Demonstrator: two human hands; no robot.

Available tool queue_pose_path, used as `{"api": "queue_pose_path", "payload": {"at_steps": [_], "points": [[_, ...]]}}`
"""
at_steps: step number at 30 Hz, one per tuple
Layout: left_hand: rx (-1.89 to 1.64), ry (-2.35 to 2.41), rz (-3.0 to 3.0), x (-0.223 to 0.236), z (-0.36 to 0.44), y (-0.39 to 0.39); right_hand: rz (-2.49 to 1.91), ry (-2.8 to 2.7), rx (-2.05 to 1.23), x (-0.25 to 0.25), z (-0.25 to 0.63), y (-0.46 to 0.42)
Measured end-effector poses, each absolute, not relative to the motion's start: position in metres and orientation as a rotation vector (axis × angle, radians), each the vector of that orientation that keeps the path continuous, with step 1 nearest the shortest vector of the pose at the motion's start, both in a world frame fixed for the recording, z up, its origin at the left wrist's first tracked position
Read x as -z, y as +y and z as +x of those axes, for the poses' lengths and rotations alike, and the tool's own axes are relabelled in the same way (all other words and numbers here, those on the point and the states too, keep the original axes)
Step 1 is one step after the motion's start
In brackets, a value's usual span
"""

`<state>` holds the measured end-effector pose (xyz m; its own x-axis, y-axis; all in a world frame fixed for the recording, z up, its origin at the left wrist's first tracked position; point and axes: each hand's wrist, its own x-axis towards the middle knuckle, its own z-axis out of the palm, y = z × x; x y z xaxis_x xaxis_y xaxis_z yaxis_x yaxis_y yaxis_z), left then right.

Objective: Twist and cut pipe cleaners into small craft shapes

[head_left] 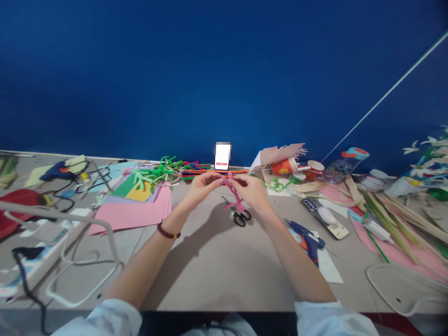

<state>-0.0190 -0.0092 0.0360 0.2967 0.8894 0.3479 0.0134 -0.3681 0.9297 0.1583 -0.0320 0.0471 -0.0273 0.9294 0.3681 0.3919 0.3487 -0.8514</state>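
Both hands meet above the middle of the table, around a pink pipe cleaner (234, 190) bent into a shape with loops and ends hanging down. The fingers of my left hand (204, 185) pinch it from the left, at its upper part. From the other side my right hand (251, 187) grips it with thumb and fingers. Below the hanging ends lie black-handled scissors (241, 217) on the table, partly covered by the pink piece. Behind the hands is a row of coloured pipe cleaners (196, 173).
A lit phone (222, 155) leans on the blue wall. Pink paper (129, 215) and green pipe cleaners (154, 175) lie left, beside a power strip (45, 256). Rightward are a blue glue gun (308, 238), another phone (327, 218), paper cups (285, 166) and dried leaves (392, 224).
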Motion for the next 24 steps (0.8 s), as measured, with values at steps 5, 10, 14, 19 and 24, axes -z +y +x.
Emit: {"api": "queue_pose_path", "payload": {"at_steps": [5, 10, 14, 19, 24], "points": [[-1.008, 0.794, 1.552, -0.032, -0.016, -0.009, -1.155, -1.412, -1.052, -0.047, 0.161, -0.028], [-1.010, 0.777, 1.573, -0.024, -0.012, -0.009, -1.106, -1.358, -1.154, -0.045, 0.162, -0.026], [-1.063, 0.889, 1.828, -0.024, -0.011, -0.010, -1.132, -1.549, -1.037, -0.046, 0.165, -0.027], [-1.229, 1.190, 2.533, -0.027, -0.012, -0.015, -1.053, -1.865, -0.581, -0.047, 0.173, -0.024], [-1.299, 1.222, 2.831, -0.024, -0.010, -0.017, -1.072, -2.077, -0.208, -0.046, 0.176, -0.021]]}}
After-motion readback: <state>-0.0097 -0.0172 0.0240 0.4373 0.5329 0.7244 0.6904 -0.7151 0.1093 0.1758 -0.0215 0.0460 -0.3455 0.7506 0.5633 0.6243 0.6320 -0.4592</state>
